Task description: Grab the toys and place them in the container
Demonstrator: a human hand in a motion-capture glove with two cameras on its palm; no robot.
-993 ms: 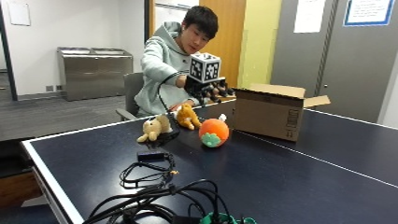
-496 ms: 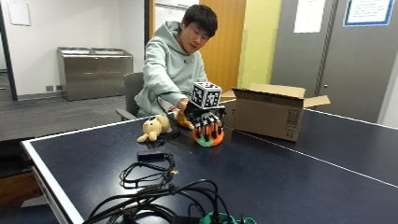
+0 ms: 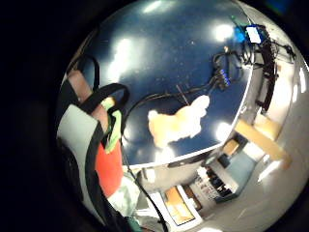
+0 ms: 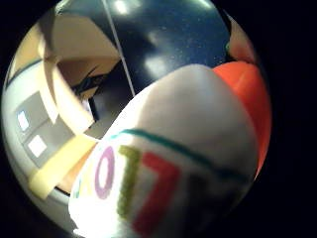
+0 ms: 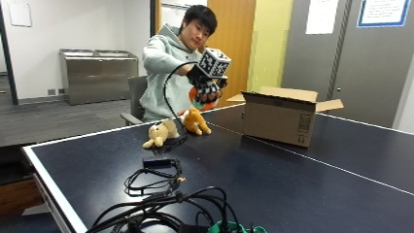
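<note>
Holding the orange toy (image 5: 196,97) up off the bench (image 5: 271,174) is where we're at, with our gloved right hand (image 5: 207,86) raised in front of the chest. The fingers (image 5: 208,91) are curled round the toy, and both palm views back that up: orange plush sits right against the palm, with a white printed patch filling the thumb-side view.

The cardboard box (image 5: 279,116) stands open on the bench, off to the side of the fingers and lower than them, flaps (image 5: 326,104) spread outward. Two more toys wait below the fingers on the bench: a cream plush (image 5: 160,133) and a tan one (image 5: 194,122) just beside it.

For the carry, we'd say keep the fingers wrapped until the toy is fully over the opening, not just over a flap, since a soft round plush could bounce off the rim and roll. Coming in above the near wall rather than skimming it looks safer. Also worth watching the black cable (image 5: 169,97) hanging from the glove so it doesn't snag the plushes underneath. Then let go low inside the box.
</note>
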